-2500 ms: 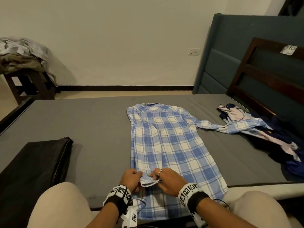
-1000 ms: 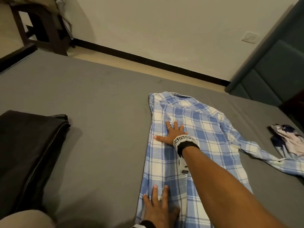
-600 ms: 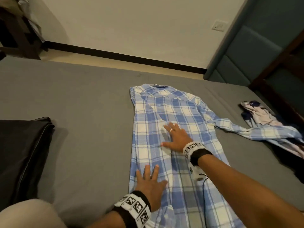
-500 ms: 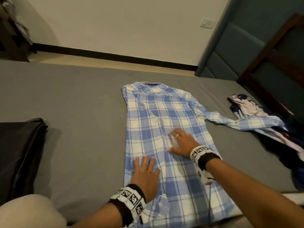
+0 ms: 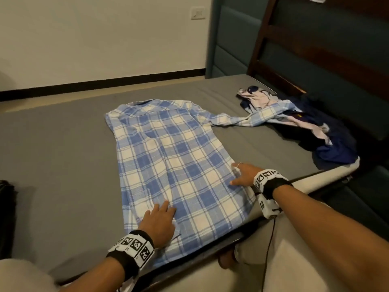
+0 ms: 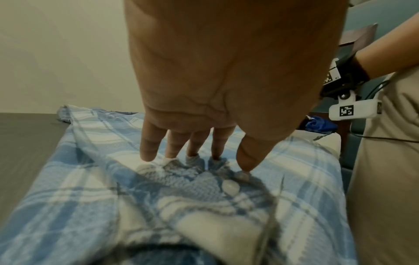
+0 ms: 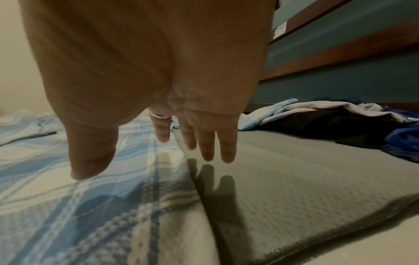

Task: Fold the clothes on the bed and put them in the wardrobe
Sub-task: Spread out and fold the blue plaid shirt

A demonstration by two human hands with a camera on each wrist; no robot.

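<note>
While the plaid shirt (image 5: pixel 174 165) lay flat on the grey bed (image 5: pixel 59 165), I had my left hand (image 5: pixel 160 224) pressed flat on its hem, fingers straight. My right hand (image 5: pixel 244 174) hovered released over the shirt's right edge. Beyond my right hand, its sleeve reached a heap of clothes (image 5: pixel 315 131).

A plain cream-white wall (image 5: pixel 94 39) fills the background, with a white rectangular electrical socket plate (image 5: pixel 198 13) set high on it. A black skirting strip (image 5: pixel 101 85) runs along the wall's base above a band of pale beige floor (image 5: pixel 42 103). To the right stands a padded teal upholstered panel (image 5: pixel 229 43), and beside it a dark brown wooden slatted frame (image 5: pixel 315 57). A black object (image 5: pixel 6 211) shows at the far left edge, too cropped to identify.
</note>
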